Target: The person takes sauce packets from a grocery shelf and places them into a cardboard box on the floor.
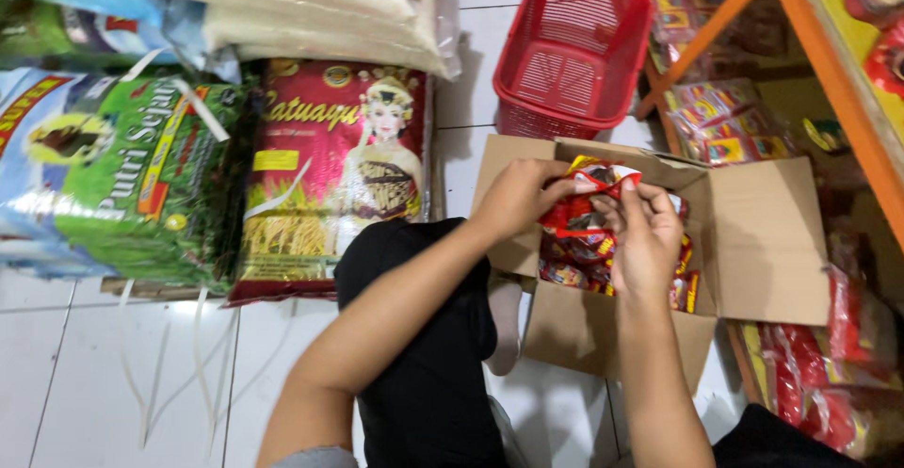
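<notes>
Red snack packets (pixel 591 206), pinched by left hand (pixel 516 197) and right hand (pixel 645 240) over an open cardboard box (pixel 767 242), are best lifted evenly to avoid tearing.

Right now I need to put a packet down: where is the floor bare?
Bare white tile floor lies lower left, bordered by the rice sacks and the person's knee. Crowded: the cardboard box, full of packets, and the shelf.

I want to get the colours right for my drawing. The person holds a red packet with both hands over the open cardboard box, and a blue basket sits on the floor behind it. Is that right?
Almost. The basket is red, not blue, as the head view shows. The rest holds: the left hand and the right hand both hold a red packet over the open cardboard box.
</notes>
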